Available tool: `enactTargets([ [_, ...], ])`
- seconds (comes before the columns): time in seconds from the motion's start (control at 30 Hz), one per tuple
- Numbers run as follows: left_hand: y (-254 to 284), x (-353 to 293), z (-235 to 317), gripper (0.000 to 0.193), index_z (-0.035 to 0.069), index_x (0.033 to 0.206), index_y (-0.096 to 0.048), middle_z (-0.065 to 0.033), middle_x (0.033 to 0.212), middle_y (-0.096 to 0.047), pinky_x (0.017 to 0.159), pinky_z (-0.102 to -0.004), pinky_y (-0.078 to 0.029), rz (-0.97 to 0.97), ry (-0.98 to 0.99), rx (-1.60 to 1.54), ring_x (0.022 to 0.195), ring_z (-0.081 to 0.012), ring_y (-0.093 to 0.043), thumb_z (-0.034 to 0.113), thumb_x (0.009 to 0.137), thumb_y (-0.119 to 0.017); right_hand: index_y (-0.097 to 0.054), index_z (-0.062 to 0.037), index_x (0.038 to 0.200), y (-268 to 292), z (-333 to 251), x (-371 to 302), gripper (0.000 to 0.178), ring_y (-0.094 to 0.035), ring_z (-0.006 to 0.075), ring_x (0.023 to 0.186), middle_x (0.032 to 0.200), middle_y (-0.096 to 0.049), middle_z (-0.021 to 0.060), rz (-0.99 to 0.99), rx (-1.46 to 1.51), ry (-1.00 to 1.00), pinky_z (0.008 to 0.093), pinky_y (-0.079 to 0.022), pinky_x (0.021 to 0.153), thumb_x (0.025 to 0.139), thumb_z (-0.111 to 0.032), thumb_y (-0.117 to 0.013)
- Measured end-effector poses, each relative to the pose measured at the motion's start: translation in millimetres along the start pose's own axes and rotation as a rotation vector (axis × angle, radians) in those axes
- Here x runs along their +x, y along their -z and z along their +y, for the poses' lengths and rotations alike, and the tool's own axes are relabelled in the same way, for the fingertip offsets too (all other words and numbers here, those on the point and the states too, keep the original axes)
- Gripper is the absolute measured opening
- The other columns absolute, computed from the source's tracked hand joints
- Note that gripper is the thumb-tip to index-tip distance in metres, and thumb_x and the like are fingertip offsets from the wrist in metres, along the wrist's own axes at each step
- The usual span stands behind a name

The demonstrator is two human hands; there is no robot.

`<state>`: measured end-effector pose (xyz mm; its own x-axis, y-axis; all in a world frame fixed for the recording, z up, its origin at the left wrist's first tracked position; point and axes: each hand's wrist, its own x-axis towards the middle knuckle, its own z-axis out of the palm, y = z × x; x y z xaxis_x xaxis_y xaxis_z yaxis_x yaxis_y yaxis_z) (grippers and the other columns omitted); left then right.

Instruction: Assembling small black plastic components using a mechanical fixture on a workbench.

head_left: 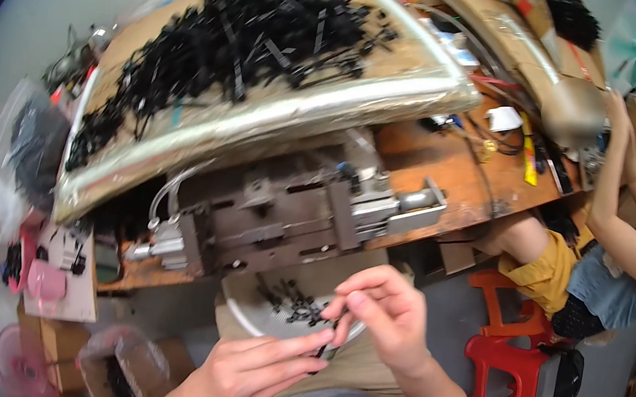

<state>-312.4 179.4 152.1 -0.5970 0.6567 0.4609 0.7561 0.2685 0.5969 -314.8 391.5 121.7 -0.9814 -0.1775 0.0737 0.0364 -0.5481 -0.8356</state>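
Both hands meet above my lap, over a white basin [235, 315] with small black parts [290, 303] in it. My left hand [251, 373] has its fingers long and pressed together, with a small black part [326, 353] at their tips. Its full shape is hidden by the fingers. Just above it, my right hand [390, 320] is bent into a pinch, thumb against forefinger, close to the left fingertips. Whatever lies inside that pinch is too small to make out.
A metal fixture with cylinders [272, 229] sits on the wooden bench [454, 169] ahead. Above it, a plastic-wrapped board [264, 121] bears a heap of black parts [236, 30]. At right, another person [630, 253] works near red stools [501, 374]. A pink fan [23, 356] stands lower left.
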Motion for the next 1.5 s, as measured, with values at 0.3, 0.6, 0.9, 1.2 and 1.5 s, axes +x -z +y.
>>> enactTargets([
  [0.3, -7.2, -16.2, -7.0, 0.028, 0.002, 0.093, -0.075, -0.0140, 0.117, -0.067, 0.063, -0.0276, -0.058, 0.073, 0.061, -0.087, 0.076, -0.0195, -0.069, 0.005, 0.065, -0.076, -0.056, 0.0042, 0.107, -2.6, 11.4, 6.6, 0.014, -0.066, 0.0156, 0.064, 0.089, -0.068, 0.0173, -0.012, -0.072, -0.025, 0.0255, -0.055, 0.058, 0.099, -0.005, -0.051],
  [0.6, -6.4, -16.8, -9.6, 0.027, 0.003, 0.090, -0.074, -0.0128, 0.117, -0.067, 0.063, -0.0276, -0.058, 0.077, 0.056, -0.074, 0.076, -0.0192, -0.069, 0.008, 0.064, -0.076, -0.055, 0.0040, 0.108, -4.7, 10.6, 7.9, 0.014, -0.066, 0.0163, 0.063, 0.088, -0.068, 0.0183, -0.015, -0.090, -0.014, 0.0257, -0.054, 0.057, 0.099, -0.006, -0.051],
  [0.9, -7.6, -18.3, -10.6, 0.028, 0.003, 0.091, -0.074, -0.0124, 0.116, -0.068, 0.063, -0.0274, -0.059, 0.082, 0.061, -0.068, 0.078, -0.0192, -0.070, 0.007, 0.063, -0.076, -0.055, 0.0040, 0.108, -4.3, 13.2, 7.1, 0.013, -0.066, 0.0161, 0.063, 0.088, -0.068, 0.0183, -0.008, -0.121, -0.015, 0.0256, -0.054, 0.057, 0.099, -0.005, -0.051],
  [1.2, -8.0, -19.5, -11.4, 0.026, 0.002, 0.089, -0.074, -0.0129, 0.116, -0.068, 0.062, -0.0275, -0.059, 0.090, 0.056, -0.064, 0.078, -0.0196, -0.070, 0.006, 0.064, -0.075, -0.055, 0.0045, 0.108, -6.1, 13.3, 6.7, 0.014, -0.067, 0.0156, 0.064, 0.089, -0.068, 0.0183, -0.015, -0.137, -0.018, 0.0252, -0.055, 0.058, 0.099, -0.005, -0.052],
  [1.5, -5.7, -18.0, -9.1, 0.025, 0.001, 0.089, -0.074, -0.0141, 0.115, -0.068, 0.063, -0.0276, -0.059, 0.100, 0.064, -0.070, 0.078, -0.0203, -0.070, 0.006, 0.064, -0.075, -0.056, 0.0053, 0.108, -8.6, 13.9, 4.0, 0.013, -0.068, 0.0163, 0.067, 0.090, -0.068, 0.0188, -0.068, -0.150, 0.035, 0.0254, -0.056, 0.059, 0.098, -0.001, -0.051],
])
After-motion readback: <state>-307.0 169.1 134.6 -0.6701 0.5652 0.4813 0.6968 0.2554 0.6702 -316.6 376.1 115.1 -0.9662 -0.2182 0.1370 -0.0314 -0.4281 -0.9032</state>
